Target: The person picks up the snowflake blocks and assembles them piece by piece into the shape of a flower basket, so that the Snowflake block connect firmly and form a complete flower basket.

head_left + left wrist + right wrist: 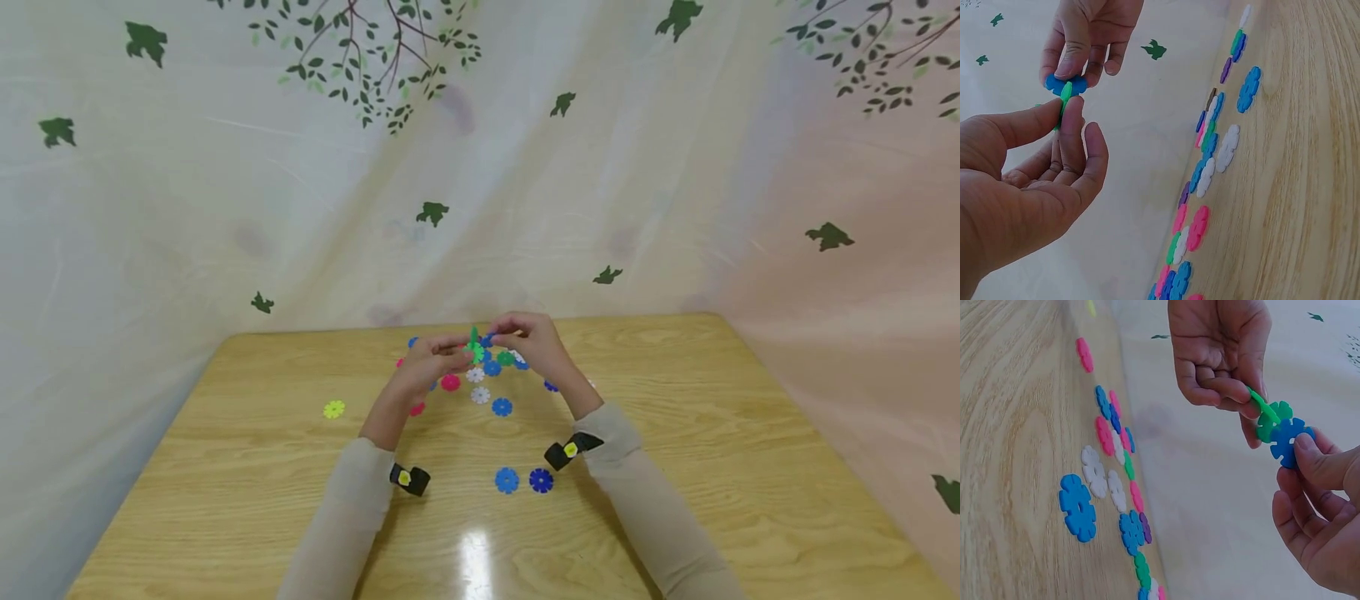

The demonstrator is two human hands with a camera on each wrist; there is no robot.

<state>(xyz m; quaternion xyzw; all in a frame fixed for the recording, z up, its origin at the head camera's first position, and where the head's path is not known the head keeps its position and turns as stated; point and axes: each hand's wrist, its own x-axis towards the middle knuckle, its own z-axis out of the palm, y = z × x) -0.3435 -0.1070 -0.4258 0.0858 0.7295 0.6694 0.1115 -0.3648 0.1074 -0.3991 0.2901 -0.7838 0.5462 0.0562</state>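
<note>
Looks like joining time for some plastic discs (477,353), held up around mid-frame in the head view
Left hand (420,367) is pinching a couple of green discs (1284,411), right hand (542,342) is pinching a blue disc (1284,446) right by them; can't tell if it's slotted in. I'd say the next move calls for lining up notches and a steady push. There's a yellow disc (333,409) left of centre and two blue discs, (507,480) lower middle. Wood-grain table (750,467) across the bottom, pale leaf-print cloth (495,167) behind it.
</note>
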